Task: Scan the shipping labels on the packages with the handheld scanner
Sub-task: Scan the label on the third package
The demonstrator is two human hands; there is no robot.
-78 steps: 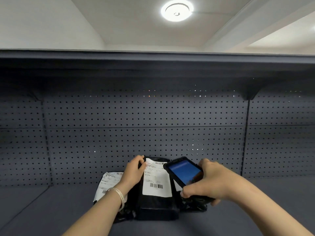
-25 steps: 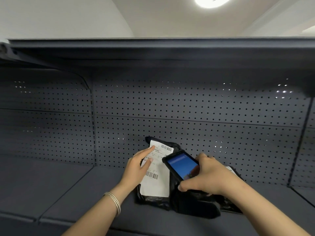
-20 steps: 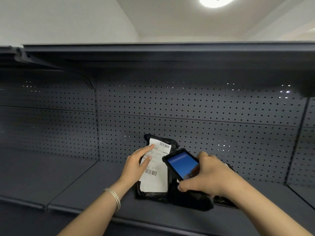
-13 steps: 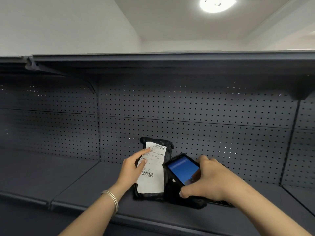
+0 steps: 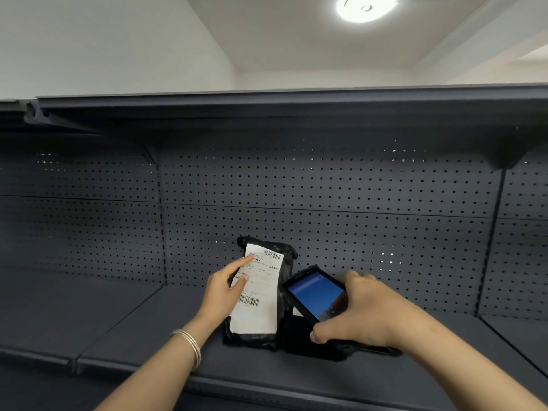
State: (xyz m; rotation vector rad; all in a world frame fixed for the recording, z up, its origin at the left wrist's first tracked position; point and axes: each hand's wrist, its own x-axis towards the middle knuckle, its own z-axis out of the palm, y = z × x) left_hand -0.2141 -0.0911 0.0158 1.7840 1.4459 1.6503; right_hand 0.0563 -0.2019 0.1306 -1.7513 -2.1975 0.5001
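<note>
Right hand: our right hand (image 5: pixel 366 311) sits nearest the camera, fingers wrapped around the handheld scanner (image 5: pixel 315 293), thumb pressed along its lower edge.
Left hand: our left hand (image 5: pixel 224 287) reaches in from the left with a bangle (image 5: pixel 189 345) on the wrist; fingers loosely extended, index tip laid on the upper part of the shipping label (image 5: pixel 258 289), steadying it rather than gripping.
Scanner: a black, phone-shaped unit with a lit blue screen, tilted up and to the left, just beside the label's right edge; we cannot tell whether it touches the package.
Package: we see a black plastic mailer (image 5: pixel 281 262) standing roughly upright on the shelf (image 5: pixel 133 321), its crumpled top leaning towards the back panel.
Label detail: a long white slip covering most of the mailer's front, one barcode at the top right, another lower down near the left hand's thumb, small printed text between them, too fine to read.
Second package: another dark bundle (image 5: pixel 299 336) lies under the right hand, touching the standing mailer; its shape is mostly hidden.
Backdrop: a dark grey pegboard panel (image 5: pixel 326 188) runs behind everything, an upper shelf overhangs it, and a round ceiling light (image 5: pixel 366 7) glows above.
</note>
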